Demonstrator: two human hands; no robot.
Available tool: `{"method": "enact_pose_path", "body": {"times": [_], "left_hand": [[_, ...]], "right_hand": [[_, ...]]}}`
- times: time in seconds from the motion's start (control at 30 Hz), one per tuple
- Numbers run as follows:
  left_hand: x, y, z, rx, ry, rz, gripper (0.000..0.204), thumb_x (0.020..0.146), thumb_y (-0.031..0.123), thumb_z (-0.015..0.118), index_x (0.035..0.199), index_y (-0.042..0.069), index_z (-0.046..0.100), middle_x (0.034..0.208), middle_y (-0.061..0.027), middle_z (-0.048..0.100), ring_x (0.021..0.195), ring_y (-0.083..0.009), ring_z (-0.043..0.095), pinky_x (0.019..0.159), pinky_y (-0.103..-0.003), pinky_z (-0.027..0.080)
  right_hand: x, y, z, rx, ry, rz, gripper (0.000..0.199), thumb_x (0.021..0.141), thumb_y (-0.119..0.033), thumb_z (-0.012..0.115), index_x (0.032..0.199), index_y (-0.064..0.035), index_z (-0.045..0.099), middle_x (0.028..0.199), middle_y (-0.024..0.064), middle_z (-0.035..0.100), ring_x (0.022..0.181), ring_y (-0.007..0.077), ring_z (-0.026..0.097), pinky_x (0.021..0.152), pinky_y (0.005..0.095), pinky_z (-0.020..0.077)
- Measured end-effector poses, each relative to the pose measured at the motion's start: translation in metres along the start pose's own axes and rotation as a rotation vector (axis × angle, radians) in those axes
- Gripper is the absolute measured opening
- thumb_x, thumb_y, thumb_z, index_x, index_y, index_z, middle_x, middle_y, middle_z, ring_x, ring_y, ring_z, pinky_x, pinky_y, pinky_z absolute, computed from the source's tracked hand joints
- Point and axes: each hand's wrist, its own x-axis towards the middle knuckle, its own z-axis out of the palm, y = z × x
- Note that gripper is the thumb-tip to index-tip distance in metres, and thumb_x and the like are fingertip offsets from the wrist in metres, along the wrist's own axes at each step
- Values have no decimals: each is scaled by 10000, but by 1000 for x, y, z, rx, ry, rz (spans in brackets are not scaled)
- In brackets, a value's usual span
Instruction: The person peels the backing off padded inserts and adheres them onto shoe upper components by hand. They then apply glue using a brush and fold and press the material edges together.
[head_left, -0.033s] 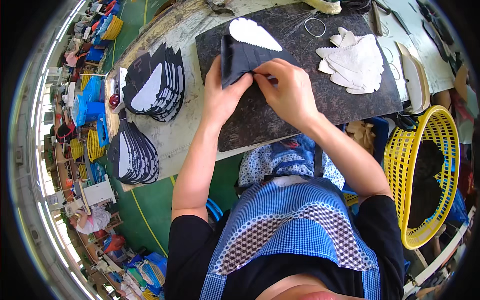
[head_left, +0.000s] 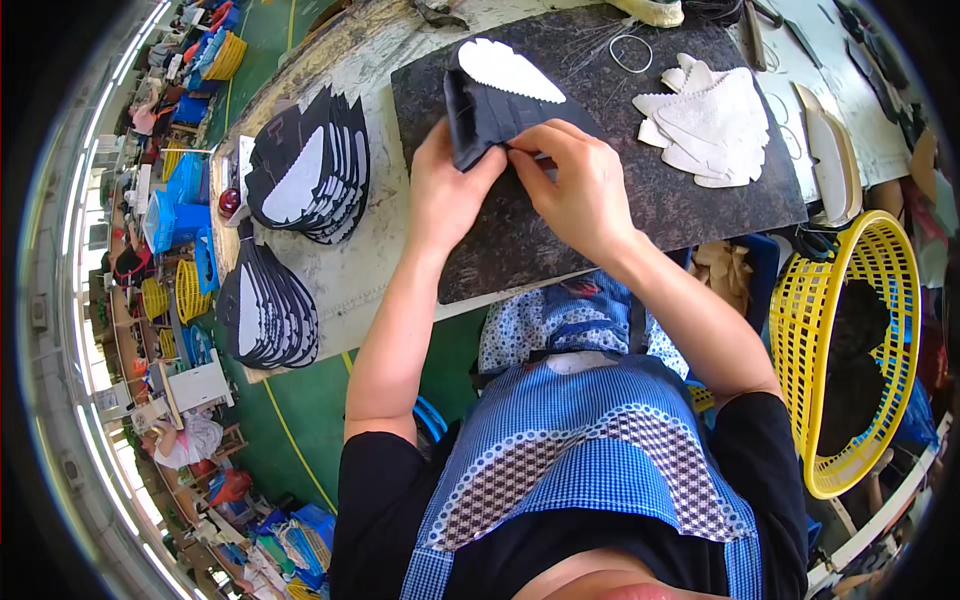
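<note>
A black shoe upper piece (head_left: 492,112) is held above the dark board (head_left: 520,240), bent up along its left side. At its far end shows a rounded white patch (head_left: 508,70) with a zigzag edge. My left hand (head_left: 447,190) grips its near left part, thumb pressed on the near edge. Close beside that thumb, my right hand (head_left: 580,180) pinches the same near edge between thumb and fingers. To the right on the board lies a loose pile of white zigzag-edged pieces (head_left: 705,130).
Two fanned stacks of black-and-white pieces (head_left: 310,165) (head_left: 268,310) lie at the table's left. A red ball-like knob (head_left: 229,201) is beside them. At right stands a yellow basket (head_left: 790,340), near a blue bin (head_left: 762,275). Tools (head_left: 800,45) lie at the far right.
The left side of the black shoe upper piece has shifted slightly right and folded up more. My left hand has turned a little with it; my right hand stays nearly in place.
</note>
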Motion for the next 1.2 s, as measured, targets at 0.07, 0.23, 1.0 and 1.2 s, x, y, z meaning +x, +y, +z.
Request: {"method": "enact_pose_path", "body": {"times": [0.07,0.23,1.0,1.2], "left_hand": [[-7,-3,2,59,-57,33,118,861,66,670,923,-35,670,762,-43,689,707,-75,603,673,-261,490],[-16,-14,-3,139,-39,109,111,884,57,664,942,-36,679,740,-45,695,681,-73,608,625,-255,484],[-28,-20,32,-408,254,8,127,971,28,558,1033,-47,640,974,-59,686,861,-72,607,763,-211,475],[-43,-17,39,-483,197,-70,146,942,67,614,1031,-48,637,979,-60,673,850,-90,608,725,-227,477]], "right_hand": [[-3,2,5,-5,45,-19,64,787,-91,685,816,-37,667,794,112,643,725,321,656,639,410,528],[-8,5,5,-36,49,-72,62,778,-77,689,815,-49,648,768,100,609,724,312,640,623,415,518],[-33,-31,-16,246,-24,-62,231,835,-47,682,1056,-8,626,885,114,662,762,232,659,658,331,529],[-43,-22,-21,1187,-225,847,315,1014,-202,495,1214,35,551,916,104,683,690,91,618,629,225,528]]}}
